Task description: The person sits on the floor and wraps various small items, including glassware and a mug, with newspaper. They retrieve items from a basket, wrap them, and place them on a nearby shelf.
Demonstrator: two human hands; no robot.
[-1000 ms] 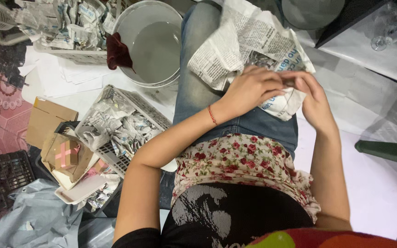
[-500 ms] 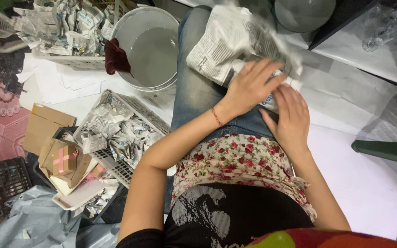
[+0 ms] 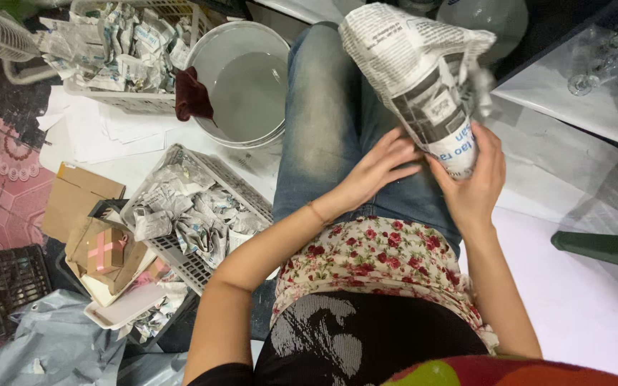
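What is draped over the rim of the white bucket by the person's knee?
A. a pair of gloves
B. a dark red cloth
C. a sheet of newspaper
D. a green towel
B: a dark red cloth hangs over the left rim of the white bucket, which holds greyish water.

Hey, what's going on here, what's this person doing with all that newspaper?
A seated person is wrapping something in a newspaper bundle over their lap. The right hand grips its lower end; the left hand touches it beside that. On the floor to their left stand a white basket of wrapped bundles and a white bucket.
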